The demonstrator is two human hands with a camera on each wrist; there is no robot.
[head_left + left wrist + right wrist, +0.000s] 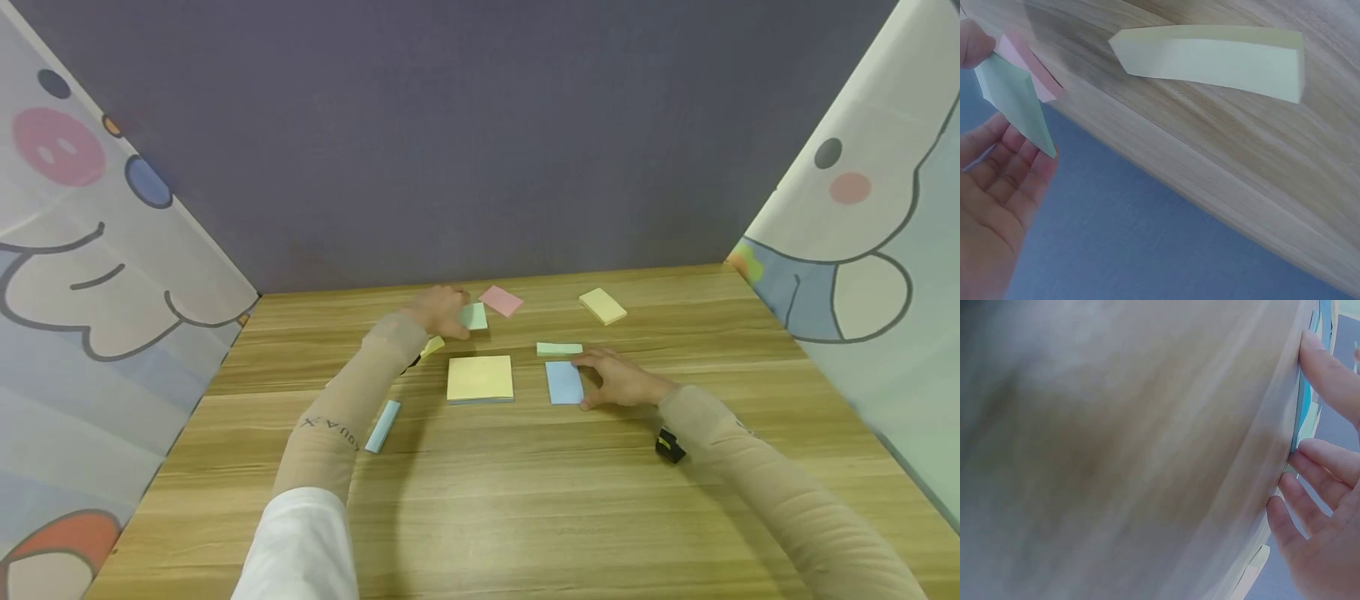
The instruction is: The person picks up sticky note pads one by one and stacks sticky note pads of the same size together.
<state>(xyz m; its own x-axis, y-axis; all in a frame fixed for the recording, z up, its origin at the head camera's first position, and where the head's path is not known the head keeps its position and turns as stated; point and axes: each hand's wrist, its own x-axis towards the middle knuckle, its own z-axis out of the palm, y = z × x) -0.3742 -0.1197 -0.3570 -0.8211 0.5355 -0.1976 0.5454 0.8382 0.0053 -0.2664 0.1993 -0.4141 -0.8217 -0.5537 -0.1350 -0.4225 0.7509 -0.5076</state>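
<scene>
My left hand (pixel 442 310) is at the back of the table, holding a pale green sticky note pad (pixel 475 316) by its edges. In the left wrist view the thumb and fingers grip opposite ends of this green pad (pixel 1016 103), tilted near a pink pad (pixel 1032 65). On the right side, my right hand (pixel 618 379) holds a blue sticky note pad (pixel 564 382) at its right side, thumb at the near corner and index finger at the far one. The right wrist view shows the blue pad (pixel 1303 406) edge-on between thumb and index finger.
A thicker stack topped with yellow (pixel 480 377) lies between the hands. A narrow green pad (pixel 559 349) sits just beyond the blue one. Also around are a pink pad (pixel 501 301), a yellow pad (pixel 602 306), a narrow light-blue pad (pixel 383 427) and a yellow strip (pixel 432 347) beside the left wrist.
</scene>
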